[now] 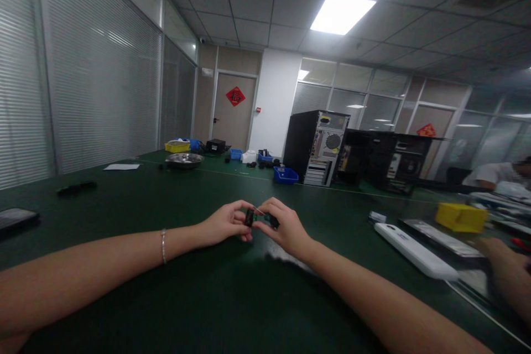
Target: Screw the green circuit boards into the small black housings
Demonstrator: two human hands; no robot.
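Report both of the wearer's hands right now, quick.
Left hand: closed, fingertips pinching a small dark part.
Right hand: closed on a dark item, too small to identify.

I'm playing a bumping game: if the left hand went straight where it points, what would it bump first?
Probably the right hand, just past the small dark piece in the left hand. Depth there is hard to judge.
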